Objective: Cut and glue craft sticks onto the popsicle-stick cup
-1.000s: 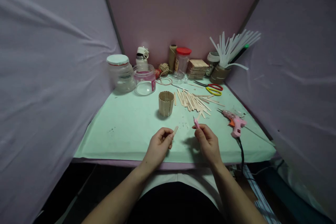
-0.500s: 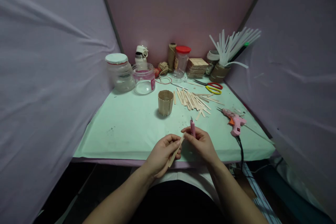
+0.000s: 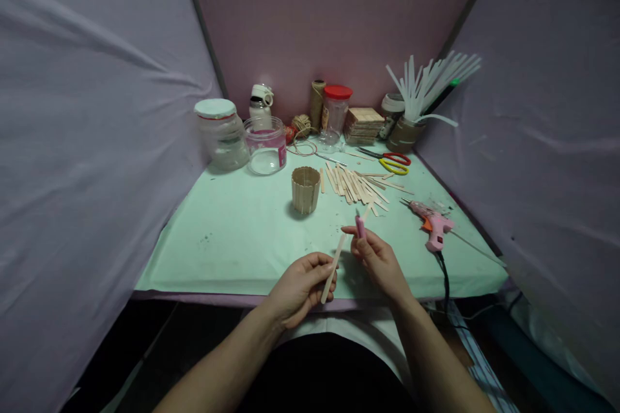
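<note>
Pinched between the thumb and fingers of my left hand (image 3: 307, 281) is a popsicle stick (image 3: 333, 270), tilted with its upper end toward the right. My right hand (image 3: 380, 264) is closed around a pink craft knife (image 3: 360, 227), its blade pointing up and away from me. The knife is apart from the stick. Beyond both hands stands a small cup made of wooden sticks (image 3: 305, 191). Right of the cup lies a loose pile of popsicle sticks (image 3: 353, 184).
A pink glue gun (image 3: 433, 222) with its cord lies at the right. Scissors (image 3: 394, 161) rest behind the pile. Jars (image 3: 265, 148), a twine ball (image 3: 302, 124), stacked wooden squares (image 3: 364, 126) and a holder of glue sticks (image 3: 405, 135) line the back. Cloth walls enclose both sides.
My right hand has moved slightly up and right with the craft knife, away from the popsicle stick. The stick has turned a little more upright in my left hand.
</note>
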Motion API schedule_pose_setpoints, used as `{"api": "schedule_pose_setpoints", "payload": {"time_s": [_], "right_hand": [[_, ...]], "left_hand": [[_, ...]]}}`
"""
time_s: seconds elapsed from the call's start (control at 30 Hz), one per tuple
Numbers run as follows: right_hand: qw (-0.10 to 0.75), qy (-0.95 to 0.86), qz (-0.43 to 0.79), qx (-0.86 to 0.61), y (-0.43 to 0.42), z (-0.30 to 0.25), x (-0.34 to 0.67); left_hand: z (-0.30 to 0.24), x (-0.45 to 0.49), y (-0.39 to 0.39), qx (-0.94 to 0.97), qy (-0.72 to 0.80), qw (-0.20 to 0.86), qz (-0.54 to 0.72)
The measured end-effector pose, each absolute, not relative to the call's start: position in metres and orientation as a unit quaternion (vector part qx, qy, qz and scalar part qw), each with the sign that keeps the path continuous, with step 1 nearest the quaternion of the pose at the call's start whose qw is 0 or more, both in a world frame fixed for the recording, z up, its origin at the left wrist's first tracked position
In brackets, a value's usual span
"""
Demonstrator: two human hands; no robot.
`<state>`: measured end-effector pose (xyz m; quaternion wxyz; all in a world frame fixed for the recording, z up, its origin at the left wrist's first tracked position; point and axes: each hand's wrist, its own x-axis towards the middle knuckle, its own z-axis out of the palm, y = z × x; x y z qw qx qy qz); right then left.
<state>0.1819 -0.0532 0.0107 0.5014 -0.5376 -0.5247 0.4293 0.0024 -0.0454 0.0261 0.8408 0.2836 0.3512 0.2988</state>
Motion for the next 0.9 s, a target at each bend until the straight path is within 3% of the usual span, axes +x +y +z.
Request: {"api": "schedule_pose_setpoints", "payload": {"time_s": [0.3,0.73,0.9], "right_hand": [[0.303,-0.733,0.217,-0.569,-0.072,0.018,0.177],[0.235,-0.759,0.145,-0.590,-0.075,0.020,0.177],[0.244,-0.764,0.095,-0.590,-0.076,0.017,0.177]], "left_hand": [[0.024,0.005,-0.044,0.238,0.337,0.825,0.387],[0.025,0.006,-0.046,0.265,0.344,0.798,0.418],[0.030,0.003,-0.045,0.287,0.332,0.802,0.405]]}}
